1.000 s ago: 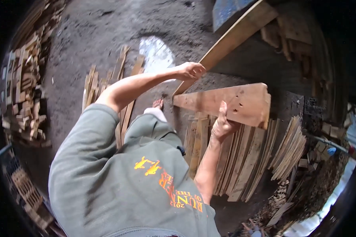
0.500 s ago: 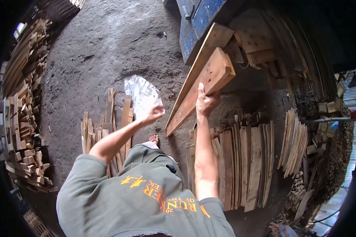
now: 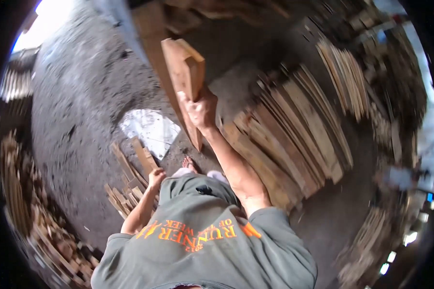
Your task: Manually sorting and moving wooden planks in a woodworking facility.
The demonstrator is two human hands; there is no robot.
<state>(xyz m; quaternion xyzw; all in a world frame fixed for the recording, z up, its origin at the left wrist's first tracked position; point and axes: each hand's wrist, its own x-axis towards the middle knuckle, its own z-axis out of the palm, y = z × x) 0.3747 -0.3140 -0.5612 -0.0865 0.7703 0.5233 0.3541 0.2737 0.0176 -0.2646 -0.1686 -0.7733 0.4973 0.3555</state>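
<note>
My right hand [image 3: 201, 111], arm stretched out ahead, is wrapped round a short stack of wooden boards [image 3: 178, 67] and grips it by the near end. The boards lie face to face and point away from me. Just behind them a long plank [image 3: 152, 33] slants, its tip reaching down past my hand. My left hand [image 3: 155, 177] hangs by my waist with its fingers curled in, and I see nothing in it. Near it several narrow wood strips [image 3: 142, 154] stand beside a whitish sheet [image 3: 149, 127] on the ground.
A wide row of planks [image 3: 294, 130] lies to the right, with another bundle of strips [image 3: 342, 79] beyond it. Wood piles [image 3: 58, 236] line the left side. A bluish metal edge [image 3: 130, 33] rises at the far side, next to the long plank. My bare foot [image 3: 190, 164] is on the dirt floor.
My view has turned to the right. The left hand has drawn back from over the whitish sheet to my waist. The right hand keeps its hold on the boards.
</note>
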